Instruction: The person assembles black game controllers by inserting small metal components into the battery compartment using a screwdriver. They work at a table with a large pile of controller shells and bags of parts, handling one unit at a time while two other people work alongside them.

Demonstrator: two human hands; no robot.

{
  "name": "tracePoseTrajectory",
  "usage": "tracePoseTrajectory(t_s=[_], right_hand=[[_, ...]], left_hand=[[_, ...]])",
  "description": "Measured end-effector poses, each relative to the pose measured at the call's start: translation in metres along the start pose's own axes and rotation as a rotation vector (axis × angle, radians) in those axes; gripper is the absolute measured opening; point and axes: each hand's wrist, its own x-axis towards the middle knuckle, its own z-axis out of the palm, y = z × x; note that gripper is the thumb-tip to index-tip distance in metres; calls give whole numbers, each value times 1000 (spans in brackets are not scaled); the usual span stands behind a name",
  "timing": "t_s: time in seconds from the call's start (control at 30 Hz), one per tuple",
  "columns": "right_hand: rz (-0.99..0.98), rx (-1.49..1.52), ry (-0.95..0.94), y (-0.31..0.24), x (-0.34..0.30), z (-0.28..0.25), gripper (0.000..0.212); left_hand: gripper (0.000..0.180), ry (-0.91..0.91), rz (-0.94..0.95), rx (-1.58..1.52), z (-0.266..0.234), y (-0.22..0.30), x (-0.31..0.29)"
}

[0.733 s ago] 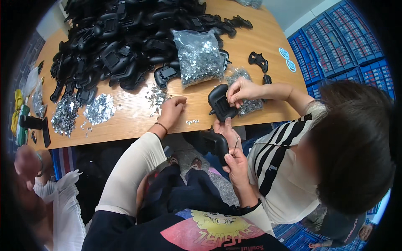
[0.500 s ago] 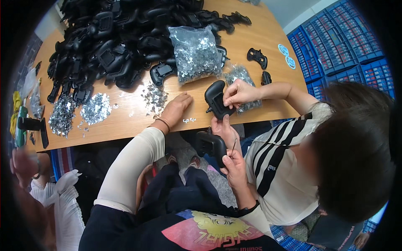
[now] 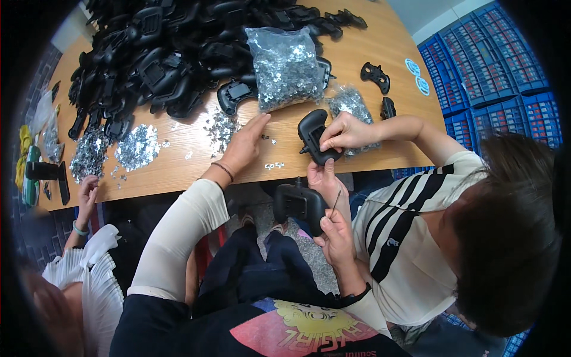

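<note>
My left hand [image 3: 245,143] lies over the table beside a small heap of shiny metal clips [image 3: 219,132]. Its fingers are stretched out, and I see nothing held in them. Below the table's front edge, my right hand [image 3: 336,239] grips a black game controller [image 3: 299,205] with an open recess in its back. The same hand also holds a thin metal tool [image 3: 335,203] that sticks up past the thumb; its kind is too small to tell. A few pale clips [image 3: 275,166] lie near the table edge, between my two hands.
A large pile of black controllers [image 3: 160,71] covers the table's far left. Bags of clips [image 3: 285,71] stand in the middle. At right, a co-worker's hands [image 3: 345,134] work on another controller [image 3: 315,135]; at left, another person's hand [image 3: 88,193] is near a clip heap [image 3: 89,157]. Blue crates [image 3: 488,65] stand at right.
My left hand has slid forward on the table, with its fingertips now close to the large bag. The left co-worker's hand has come up to the table edge. My right hand keeps its hold.
</note>
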Motion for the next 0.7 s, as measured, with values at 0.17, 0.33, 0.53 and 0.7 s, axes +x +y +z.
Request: tracePoseTrajectory(t_s=[0.17,0.33,0.53,0.7], right_hand=[[49,133,-34,12,8,4,4],[59,152,-75,17,15,9,4],[49,252,-103,14,18,20,5],[81,224,-130,18,15,12,6]], left_hand=[[43,201,-221,-236,-13,18,-25],[28,360,-376,-415,6,30,-70],[26,328,-602,-982,6,46,-86],[19,238,-279,-133,-11,22,-49]])
